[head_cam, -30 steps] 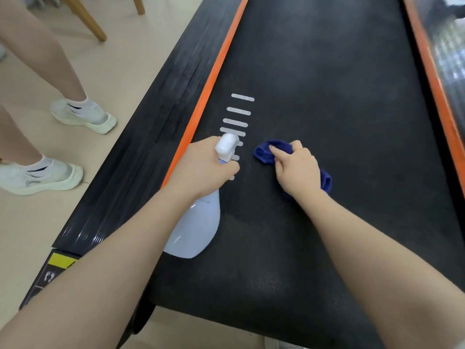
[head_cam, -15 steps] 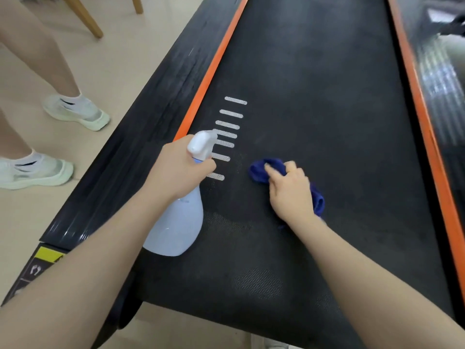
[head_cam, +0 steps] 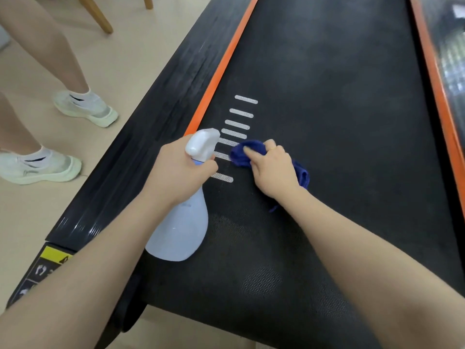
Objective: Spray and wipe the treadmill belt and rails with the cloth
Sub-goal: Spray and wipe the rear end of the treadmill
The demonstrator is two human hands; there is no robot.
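On the black treadmill belt (head_cam: 339, 122), a hand wipes with a blue cloth (head_cam: 241, 153).

The cloth lies bunched on the belt, touching the white stripes (head_cam: 237, 124) near the left orange rail (head_cam: 221, 64). The right hand (head_cam: 273, 170) presses down on the cloth with its fingers curled over it. The left hand (head_cam: 178, 175) is wrapped tight around the neck of a white spray bottle (head_cam: 180, 230), held just beside the cloth. On the floor (head_cam: 141, 54) to the left stand a person's legs in white shoes (head_cam: 85, 108), near a wooden chair leg (head_cam: 97, 13).

Open belt (head_cam: 327, 96) ahead, between orange rails (head_cam: 221, 64).
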